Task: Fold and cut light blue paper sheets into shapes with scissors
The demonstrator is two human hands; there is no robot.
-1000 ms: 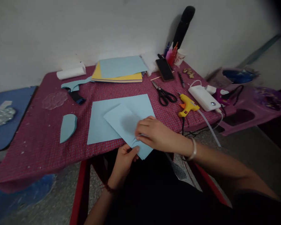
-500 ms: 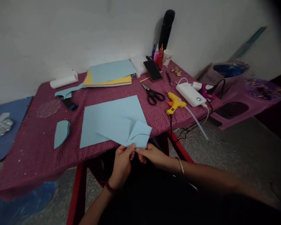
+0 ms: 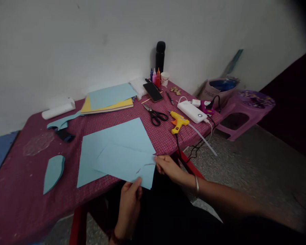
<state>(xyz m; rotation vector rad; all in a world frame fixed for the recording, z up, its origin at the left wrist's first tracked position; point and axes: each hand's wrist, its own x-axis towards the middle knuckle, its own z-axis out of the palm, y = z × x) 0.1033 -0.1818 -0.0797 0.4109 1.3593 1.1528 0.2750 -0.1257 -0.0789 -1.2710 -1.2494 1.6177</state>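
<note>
A light blue sheet of paper (image 3: 122, 161) with a dark curved line near its right end is held over the table's front edge. My left hand (image 3: 131, 197) pinches its lower edge, thumb on top. At the right edge, my right hand (image 3: 167, 166) grips the same sheet between thumb and fingers. Beneath it lies a larger light blue sheet (image 3: 112, 131), flat on the cloth. Cut blue paper pieces (image 3: 54, 172) with a rounded edge rest to the left. Black-handled scissors (image 3: 156, 116) and a yellow glue gun (image 3: 179, 121) lie beyond my right hand.
Blue and yellow sheets (image 3: 109, 98) are stacked at the back, beside a white roll (image 3: 58, 109). A phone (image 3: 153, 92), paint bottles (image 3: 156, 78), paper cup (image 3: 164, 78) and black bottle (image 3: 160, 56) stand or lie far right. A white power bank (image 3: 192, 111) trails cables over the right edge.
The folded-over end of the held sheet now lies flat, showing the dark line. My right hand has moved from beside my left to the sheet's right edge. The view has shifted.
</note>
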